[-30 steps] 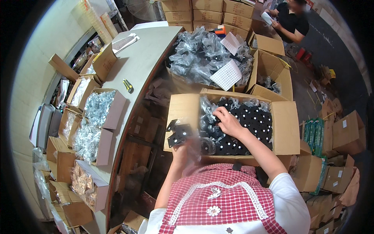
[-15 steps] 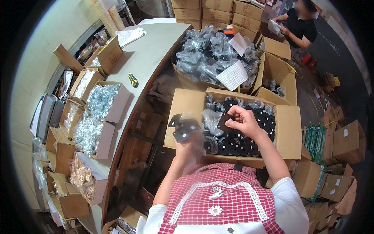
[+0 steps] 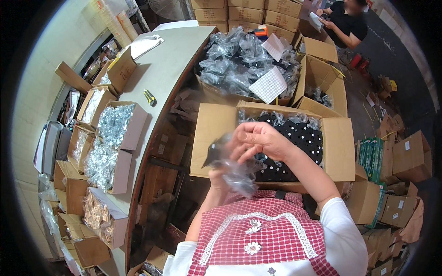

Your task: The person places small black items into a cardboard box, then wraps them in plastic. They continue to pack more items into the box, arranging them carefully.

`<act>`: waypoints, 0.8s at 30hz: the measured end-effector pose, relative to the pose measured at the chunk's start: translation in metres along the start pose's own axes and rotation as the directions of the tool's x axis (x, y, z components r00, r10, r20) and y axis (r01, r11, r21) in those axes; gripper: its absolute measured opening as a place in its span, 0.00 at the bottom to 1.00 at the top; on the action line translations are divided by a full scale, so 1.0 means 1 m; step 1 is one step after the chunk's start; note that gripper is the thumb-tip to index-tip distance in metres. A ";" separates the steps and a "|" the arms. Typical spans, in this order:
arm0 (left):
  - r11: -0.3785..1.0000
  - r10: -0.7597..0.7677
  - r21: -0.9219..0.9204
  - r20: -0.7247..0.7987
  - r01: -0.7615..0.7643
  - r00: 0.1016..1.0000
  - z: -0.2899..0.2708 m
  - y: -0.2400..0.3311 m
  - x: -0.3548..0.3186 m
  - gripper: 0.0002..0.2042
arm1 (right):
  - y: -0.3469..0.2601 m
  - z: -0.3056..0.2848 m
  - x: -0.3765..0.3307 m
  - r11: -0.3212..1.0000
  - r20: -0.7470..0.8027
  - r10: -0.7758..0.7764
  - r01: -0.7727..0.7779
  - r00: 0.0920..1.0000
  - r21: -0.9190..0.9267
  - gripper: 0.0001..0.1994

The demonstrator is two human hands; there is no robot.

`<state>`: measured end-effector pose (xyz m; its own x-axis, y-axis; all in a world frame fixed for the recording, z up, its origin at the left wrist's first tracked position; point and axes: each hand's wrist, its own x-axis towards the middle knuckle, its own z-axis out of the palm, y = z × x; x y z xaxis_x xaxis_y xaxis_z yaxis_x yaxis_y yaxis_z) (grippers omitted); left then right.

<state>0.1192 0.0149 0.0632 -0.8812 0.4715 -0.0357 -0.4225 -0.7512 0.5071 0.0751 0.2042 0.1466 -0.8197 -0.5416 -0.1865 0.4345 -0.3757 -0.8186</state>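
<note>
My left hand (image 3: 217,178) is closed around dark flat plates (image 3: 213,154) and a crumpled clear plastic bag (image 3: 240,178), held over the near left side of an open carton. Motion smears this bundle, and my left fingers are partly hidden. Just above and to the right, my right hand (image 3: 260,138) has its fingers spread and curved beside the plates, with nothing visible in it. Below it, the open carton (image 3: 338,147) holds rows of black plates (image 3: 299,147) with round holes, some of them in clear bags.
Beyond stands a carton heaped with bagged parts (image 3: 239,60), with paper sheets (image 3: 268,85) on top. On the left, a table (image 3: 172,55) carries a yellow utility knife (image 3: 149,97) and boxes of bagged hardware (image 3: 115,124). Another person (image 3: 345,25) stands at the far right holding paper.
My right hand has moved left toward my left hand, and the plate it pinched is no longer visible in it. The bag now hangs beside my left hand. The whole view has shifted slightly.
</note>
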 end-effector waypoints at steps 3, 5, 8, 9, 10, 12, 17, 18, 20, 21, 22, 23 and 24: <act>0.946 -0.047 -0.317 0.072 0.068 0.996 -0.017 0.001 -0.001 0.38 | 0.013 -0.038 0.012 0.874 -0.052 -0.273 0.225 0.961 -0.430 0.10; 0.966 -0.057 -0.250 0.035 0.064 0.998 -0.033 0.004 -0.008 0.36 | 0.027 -0.073 0.020 0.373 -0.035 -0.387 0.122 0.921 -0.920 0.12; 0.966 -0.039 -0.255 0.009 0.039 0.999 -0.055 0.005 -0.014 0.33 | 0.052 -0.119 0.019 -0.130 0.041 -0.213 0.013 0.976 -0.991 0.19; 0.957 -0.034 -0.287 -0.001 0.032 0.999 -0.059 0.003 -0.015 0.34 | 0.060 -0.130 0.019 -0.209 -0.021 -0.109 -0.044 0.994 -0.977 0.19; 0.945 -0.037 -0.325 -0.031 0.024 0.999 -0.063 0.001 -0.016 0.34 | 0.066 -0.139 0.020 -0.205 0.035 -0.170 0.000 0.985 -0.979 0.19; 0.938 -0.040 -0.345 -0.052 0.020 0.998 -0.065 -0.003 -0.016 0.34 | 0.073 -0.150 0.021 -0.200 -0.003 -0.205 -0.044 0.979 -0.979 0.21; 0.978 -0.054 -0.205 -0.120 0.028 0.991 -0.058 -0.007 -0.020 0.35 | 0.068 -0.152 0.035 -0.244 -0.073 -0.145 -0.107 0.987 -0.964 0.18; 0.981 -0.061 -0.190 -0.121 0.037 0.991 -0.056 -0.008 -0.020 0.36 | 0.067 -0.149 0.038 -0.220 -0.068 -0.122 -0.094 0.990 -0.971 0.17; 0.980 -0.068 -0.194 -0.126 0.043 0.990 -0.055 -0.008 -0.020 0.36 | 0.068 -0.142 0.042 -0.302 -0.043 -0.128 -0.081 0.991 -0.950 0.15; 0.978 -0.068 -0.205 -0.129 0.041 0.989 -0.054 -0.009 -0.020 0.36 | 0.070 -0.137 0.043 -0.357 -0.073 -0.125 -0.114 0.989 -0.927 0.14; 0.975 -0.069 -0.217 -0.130 0.040 0.989 -0.054 -0.010 -0.019 0.36 | 0.075 -0.132 0.045 -0.359 0.040 -0.104 0.000 0.994 -0.933 0.15; 0.973 -0.067 -0.227 -0.116 0.040 0.991 -0.053 -0.011 -0.018 0.37 | 0.080 -0.127 0.045 -0.401 0.063 -0.086 0.024 0.994 -0.916 0.15; 0.968 -0.085 -0.244 -0.127 0.052 0.988 -0.051 -0.012 -0.017 0.37 | 0.084 -0.122 0.046 -0.360 0.146 -0.017 0.131 0.989 -0.924 0.16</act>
<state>0.1286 -0.0081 0.0137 -0.8617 0.4713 -0.1880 -0.5070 -0.8154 0.2794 0.0281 0.2394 0.0025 -0.7635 -0.6393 -0.0909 -0.6083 0.7593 -0.2310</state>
